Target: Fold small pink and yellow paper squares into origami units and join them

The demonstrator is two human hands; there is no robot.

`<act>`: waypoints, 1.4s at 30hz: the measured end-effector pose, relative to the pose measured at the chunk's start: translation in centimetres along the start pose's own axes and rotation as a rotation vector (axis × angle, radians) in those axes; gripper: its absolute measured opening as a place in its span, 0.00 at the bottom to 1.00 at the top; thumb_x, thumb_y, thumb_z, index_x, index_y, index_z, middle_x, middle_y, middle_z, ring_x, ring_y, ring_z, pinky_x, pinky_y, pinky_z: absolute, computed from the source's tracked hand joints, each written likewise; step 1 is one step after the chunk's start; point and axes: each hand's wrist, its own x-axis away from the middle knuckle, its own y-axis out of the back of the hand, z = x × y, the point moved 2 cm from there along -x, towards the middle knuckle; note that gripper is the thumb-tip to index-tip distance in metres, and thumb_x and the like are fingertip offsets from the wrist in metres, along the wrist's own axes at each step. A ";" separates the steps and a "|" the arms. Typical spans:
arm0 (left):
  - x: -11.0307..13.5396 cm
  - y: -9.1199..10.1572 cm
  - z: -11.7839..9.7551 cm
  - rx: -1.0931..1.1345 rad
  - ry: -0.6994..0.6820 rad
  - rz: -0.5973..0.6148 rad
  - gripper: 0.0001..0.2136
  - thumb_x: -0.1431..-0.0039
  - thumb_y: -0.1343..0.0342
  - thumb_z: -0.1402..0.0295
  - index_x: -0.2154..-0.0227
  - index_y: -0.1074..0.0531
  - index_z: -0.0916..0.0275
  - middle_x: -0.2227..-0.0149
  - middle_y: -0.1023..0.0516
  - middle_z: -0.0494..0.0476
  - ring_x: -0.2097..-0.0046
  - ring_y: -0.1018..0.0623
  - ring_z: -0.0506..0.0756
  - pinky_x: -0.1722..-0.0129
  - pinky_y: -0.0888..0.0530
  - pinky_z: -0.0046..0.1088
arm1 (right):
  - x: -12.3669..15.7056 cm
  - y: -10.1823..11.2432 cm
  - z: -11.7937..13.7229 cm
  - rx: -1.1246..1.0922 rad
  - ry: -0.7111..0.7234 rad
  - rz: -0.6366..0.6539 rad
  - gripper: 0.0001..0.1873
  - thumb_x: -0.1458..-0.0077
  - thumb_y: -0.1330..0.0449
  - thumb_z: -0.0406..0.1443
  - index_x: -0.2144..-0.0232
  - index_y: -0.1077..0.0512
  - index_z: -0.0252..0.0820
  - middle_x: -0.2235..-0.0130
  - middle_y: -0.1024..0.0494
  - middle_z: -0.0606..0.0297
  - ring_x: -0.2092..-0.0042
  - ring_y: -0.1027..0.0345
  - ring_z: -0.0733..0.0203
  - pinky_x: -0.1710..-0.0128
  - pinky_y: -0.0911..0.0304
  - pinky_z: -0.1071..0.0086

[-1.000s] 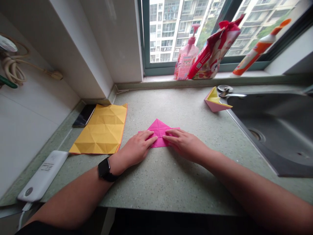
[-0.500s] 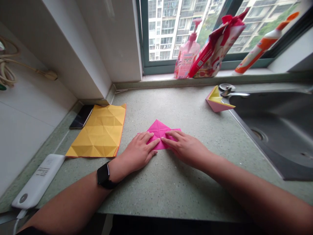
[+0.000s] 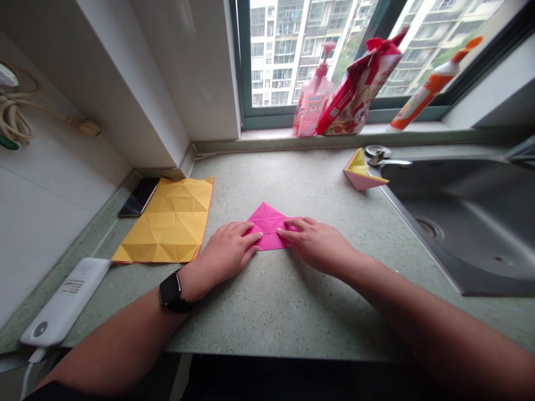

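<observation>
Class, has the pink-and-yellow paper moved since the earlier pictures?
No. The pink-and-yellow paper keeps the same place by the corner of the sink; only the view has shifted.

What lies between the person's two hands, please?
The folded pink paper lies between the left hand and the right hand, touched by both, as the head view shows.

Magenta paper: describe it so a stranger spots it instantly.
Find the speckled counter below the window. Near its middle, the left hand and right hand touch the magenta paper. Flat and all magenta, it differs from the creased yellow paper and the pink-and-yellow folded paper by the sink.
</observation>
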 end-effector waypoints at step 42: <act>1.7 2.1 3.4 0.196 -0.101 0.042 0.06 0.29 0.41 0.63 0.54 0.26 0.57 0.49 0.19 0.61 0.48 0.19 0.60 0.44 0.22 0.40 | 0.5 1.9 -4.9 -0.109 0.024 -0.042 0.09 0.37 0.31 0.32 0.59 0.14 0.53 0.49 0.12 0.66 0.50 0.18 0.53 0.50 0.24 0.60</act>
